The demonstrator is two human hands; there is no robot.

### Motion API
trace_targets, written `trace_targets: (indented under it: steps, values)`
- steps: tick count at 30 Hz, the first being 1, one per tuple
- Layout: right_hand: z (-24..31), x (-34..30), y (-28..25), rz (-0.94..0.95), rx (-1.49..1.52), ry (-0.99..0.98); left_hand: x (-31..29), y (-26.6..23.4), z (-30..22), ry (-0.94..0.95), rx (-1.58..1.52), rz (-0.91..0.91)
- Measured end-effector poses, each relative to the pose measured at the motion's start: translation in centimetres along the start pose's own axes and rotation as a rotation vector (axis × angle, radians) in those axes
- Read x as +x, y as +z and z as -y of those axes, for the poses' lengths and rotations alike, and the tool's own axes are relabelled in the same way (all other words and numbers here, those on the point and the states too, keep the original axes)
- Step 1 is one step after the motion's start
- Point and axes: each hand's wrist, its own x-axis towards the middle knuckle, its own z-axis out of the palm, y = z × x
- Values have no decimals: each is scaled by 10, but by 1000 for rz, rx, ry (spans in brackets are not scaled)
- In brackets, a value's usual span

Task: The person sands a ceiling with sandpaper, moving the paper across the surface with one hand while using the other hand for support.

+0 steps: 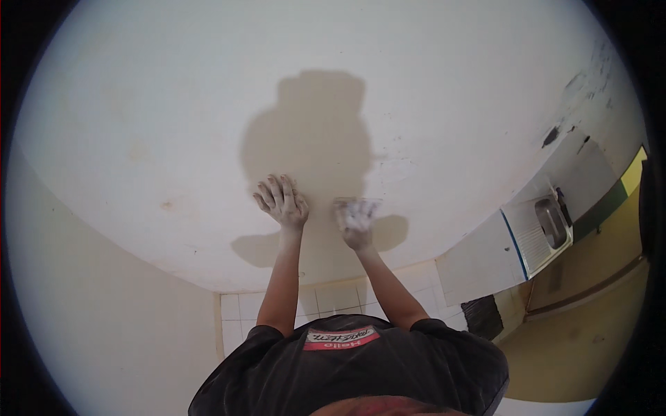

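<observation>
A pale wall [451, 125] with a few stains and scuffs spreads in front of me, my own shadow falling on it. My left hand [281, 203] lies flat against it with the fingers spread and holds nothing. To its right, my right hand [356, 223] is closed against the wall, slightly smeared by motion. Pressed under its fingers is a thin flat piece [374, 201], whose edge shows just above the fingertips; its kind is not clear. White dust coats both hands.
A steel sink [550, 223] in a white counter stands at the right, with a dark tap beside it. White floor tiles [336, 298] show below my arms. Another wall [97, 291] meets this one at the left. Dark patches mark the wall at the far right.
</observation>
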Motion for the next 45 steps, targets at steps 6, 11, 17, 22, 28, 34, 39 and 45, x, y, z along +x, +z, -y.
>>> trace_targets:
  steps: [6, 11, 17, 22, 28, 34, 39, 45]
  values:
    - [-19, 70, -49, -432, 189, 494, -15, -5, 0, -45, 27, 19]
    - [4, 95, -39, -335, 121, 319, -17, 3, -3, -68, 29, 21]
    - [-19, 2, -20, 101, 159, -52, -18, 1, -8, -57, 51, 53]
    - [-64, 24, -46, -280, 81, 480, -17, -3, -5, -39, 48, 93]
    - [-16, 107, -67, -367, 165, 272, -15, -17, -7, -54, 21, 250]
    - [-8, 17, -28, 159, 192, -85, -13, -35, 10, 71, 62, 378]
    - [-82, 2, -49, -168, -146, 315, -12, -47, 20, 162, 79, 434]
    - [-37, 86, -66, -415, 265, 193, -15, -45, 6, 65, 21, 466]
